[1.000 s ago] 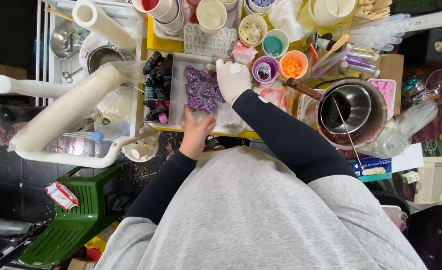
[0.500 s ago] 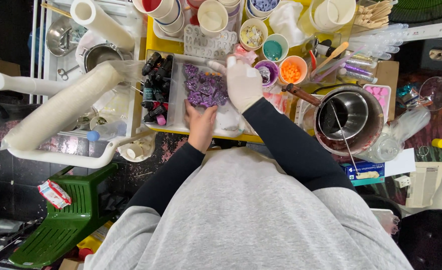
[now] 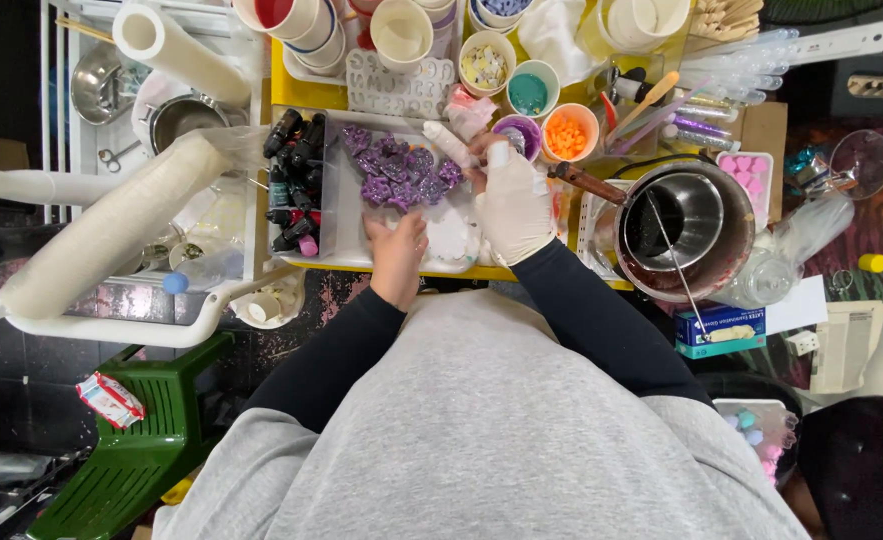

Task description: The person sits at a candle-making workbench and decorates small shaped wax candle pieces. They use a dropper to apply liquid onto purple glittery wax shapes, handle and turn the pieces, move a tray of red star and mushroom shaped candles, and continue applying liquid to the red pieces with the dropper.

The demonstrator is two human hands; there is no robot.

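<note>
While the head camera looks straight down over a grey sweatshirt with black sleeves, both forearms extend forward to a clear rectangular plastic tray that rests on the yellow-topped table. The bare left hand is at the near edge of the tray, wrist straight, fingers curled loosely downward and touching the tray floor just below a cluster of purple glittered cast pieces; whether it pinches anything cannot be determined. The right hand, covered by a white latex glove, is angled in from the right with the forearm running diagonally; its fingers are closed around a small white squeeze bottle, whose tip points up and left over the right end of the purple cluster. The purple pieces lie in the middle of the tray, touching one another. In the tray's left compartment stand several small dark dropper bottles. Behind the tray lies a white silicone letter mould, and beside it stand paper cups, one holding orange pieces, one with teal contents and one with purple glitter. To the right of the gloved hand stands a round metal pot with a wooden handle, holding a smaller steel pot inside it. A long white roll in plastic wrap lies to the left of the tray, on a white rack.
</note>
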